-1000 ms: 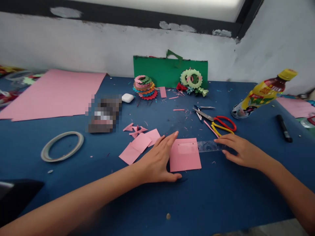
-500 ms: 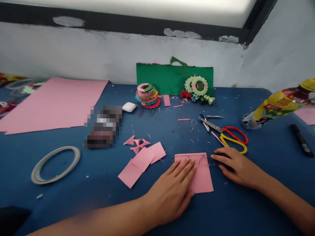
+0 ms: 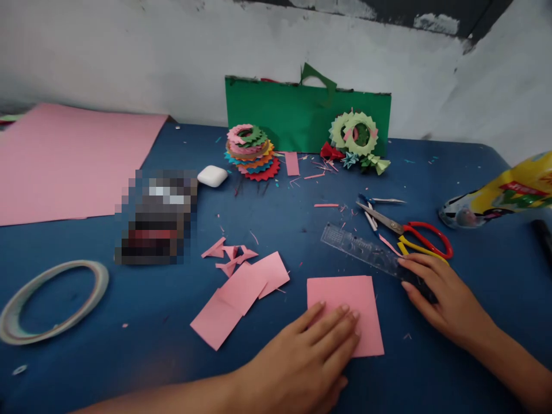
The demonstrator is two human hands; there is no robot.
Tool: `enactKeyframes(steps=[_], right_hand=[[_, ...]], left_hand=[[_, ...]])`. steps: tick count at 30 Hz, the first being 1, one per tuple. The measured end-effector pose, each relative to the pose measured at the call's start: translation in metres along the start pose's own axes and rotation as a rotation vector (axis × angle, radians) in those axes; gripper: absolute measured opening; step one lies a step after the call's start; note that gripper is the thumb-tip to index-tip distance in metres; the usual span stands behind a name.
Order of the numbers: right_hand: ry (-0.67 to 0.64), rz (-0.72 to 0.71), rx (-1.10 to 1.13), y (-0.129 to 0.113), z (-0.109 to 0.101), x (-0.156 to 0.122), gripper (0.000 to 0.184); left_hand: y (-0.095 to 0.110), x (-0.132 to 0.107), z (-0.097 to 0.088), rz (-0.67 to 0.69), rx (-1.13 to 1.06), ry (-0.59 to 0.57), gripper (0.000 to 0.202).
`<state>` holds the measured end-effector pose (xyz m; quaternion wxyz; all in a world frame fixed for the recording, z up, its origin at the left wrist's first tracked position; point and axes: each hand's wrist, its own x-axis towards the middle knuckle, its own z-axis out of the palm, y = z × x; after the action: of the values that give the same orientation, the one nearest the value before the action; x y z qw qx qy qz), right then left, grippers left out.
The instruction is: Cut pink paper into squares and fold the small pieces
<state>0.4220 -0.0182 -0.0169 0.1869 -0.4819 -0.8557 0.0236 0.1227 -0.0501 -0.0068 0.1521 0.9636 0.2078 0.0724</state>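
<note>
On the blue worktop (image 3: 276,218) lies a pink paper square (image 3: 345,293), likely light and floppy, best lifted by a corner. The left hand (image 3: 310,356) pins it with flat, open fingers. The right hand (image 3: 444,299) covers the clear ruler (image 3: 366,250) at its end, and I cannot tell whether its fingers grip it.

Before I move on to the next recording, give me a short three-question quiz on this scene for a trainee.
1. True or false: the left hand lies flat, fingers spread, on the pink square.
2. Which thing does the right hand touch? A the scissors; B the clear ruler; C the bottle.
3. Fill in: the sheet leaning on the wall behind the paper rosettes is ___ in colour.
Key: 1 true; 2 B; 3 green.
</note>
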Motion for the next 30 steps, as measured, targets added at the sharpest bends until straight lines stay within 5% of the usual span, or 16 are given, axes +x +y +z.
enactKeyframes(steps=[6, 12, 22, 30], right_hand=[[0.026, -0.075, -0.076, -0.016, 0.008, 0.001, 0.031], [-0.115, -0.260, 0.068, -0.040, 0.014, -0.001, 0.027], [-0.113, -0.273, 0.066, -0.040, 0.015, 0.001, 0.028], [-0.130, -0.266, 0.043, -0.043, 0.013, 0.002, 0.033]], left_hand=[[0.000, 0.001, 0.001, -0.052, -0.047, -0.044, 0.045], [0.002, 0.000, 0.005, -0.076, -0.058, -0.021, 0.044], [-0.005, -0.003, 0.002, -0.268, -0.010, 0.119, 0.059], [-0.006, -0.002, 0.000, -0.220, -0.044, 0.095, 0.061]])
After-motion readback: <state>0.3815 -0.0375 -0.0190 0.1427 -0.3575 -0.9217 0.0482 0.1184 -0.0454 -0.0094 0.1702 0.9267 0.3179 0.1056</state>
